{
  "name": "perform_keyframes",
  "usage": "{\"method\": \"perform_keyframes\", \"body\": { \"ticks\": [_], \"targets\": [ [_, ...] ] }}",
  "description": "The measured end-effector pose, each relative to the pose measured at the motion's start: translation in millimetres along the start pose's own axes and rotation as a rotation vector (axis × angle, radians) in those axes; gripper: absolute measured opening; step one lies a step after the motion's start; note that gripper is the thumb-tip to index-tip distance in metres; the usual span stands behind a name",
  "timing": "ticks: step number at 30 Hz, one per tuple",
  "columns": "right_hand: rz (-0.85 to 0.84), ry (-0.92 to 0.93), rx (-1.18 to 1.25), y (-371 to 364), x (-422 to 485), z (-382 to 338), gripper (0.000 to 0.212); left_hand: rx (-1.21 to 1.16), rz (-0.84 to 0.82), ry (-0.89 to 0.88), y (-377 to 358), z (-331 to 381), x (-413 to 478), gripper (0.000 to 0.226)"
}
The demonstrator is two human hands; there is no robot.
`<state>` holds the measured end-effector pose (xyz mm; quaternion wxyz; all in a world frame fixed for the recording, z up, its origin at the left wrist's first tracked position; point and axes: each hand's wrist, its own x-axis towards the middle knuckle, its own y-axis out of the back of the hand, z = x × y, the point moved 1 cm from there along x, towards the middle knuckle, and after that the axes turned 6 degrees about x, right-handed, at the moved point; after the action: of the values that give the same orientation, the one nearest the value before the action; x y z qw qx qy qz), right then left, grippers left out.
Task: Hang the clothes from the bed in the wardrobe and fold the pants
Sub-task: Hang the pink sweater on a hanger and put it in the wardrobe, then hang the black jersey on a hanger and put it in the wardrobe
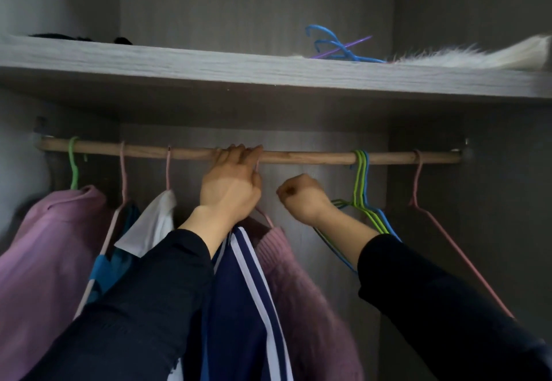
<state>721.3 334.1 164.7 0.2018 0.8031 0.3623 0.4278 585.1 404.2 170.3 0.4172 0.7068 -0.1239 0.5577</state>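
At the wardrobe rail (298, 156), left hand (230, 189) fingers clamp a pink hanger (265, 216), seating its hook; right hand (301, 197) curled, apparently empty.

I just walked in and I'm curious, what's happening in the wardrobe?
A person is hanging clothes. The left hand grips the hook of a pink hanger at the wooden rod; a navy striped garment and a mauve sweater hang below it. The right hand is curled in a fist just under the rod, holding nothing I can see. Empty green and blue hangers wait further right.
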Motion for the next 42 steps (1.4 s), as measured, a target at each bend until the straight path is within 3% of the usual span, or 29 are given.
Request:
{"method": "perform_keyframes", "body": {
  "ticks": [4,8,15,23,26,31,42],
  "targets": [
    [0.198,-0.016,-0.295,44,-12,17,0.021,0.083,0.004,0.023,-4,11,0,0.052],
    [0.179,0.027,-0.801,70,-35,38,0.022,0.086,0.016,0.031,-3,17,-1,0.049],
    [0.151,0.069,-0.985,74,-49,58,0.019,0.067,-0.020,0.042,1,19,-2,0.050],
    [0.187,0.011,-0.821,74,-46,52,0.009,0.081,-0.066,0.044,3,17,-1,0.054],
    [0.192,-0.007,-0.747,73,-48,50,0.024,0.067,-0.089,0.057,3,18,-1,0.055],
    [0.211,0.010,-0.706,71,-47,47,0.014,0.069,-0.102,0.054,4,18,-1,0.057],
    [0.197,-0.009,-0.143,41,-27,28,0.023,0.051,-0.127,0.065,2,15,1,0.059]
  ]
}}
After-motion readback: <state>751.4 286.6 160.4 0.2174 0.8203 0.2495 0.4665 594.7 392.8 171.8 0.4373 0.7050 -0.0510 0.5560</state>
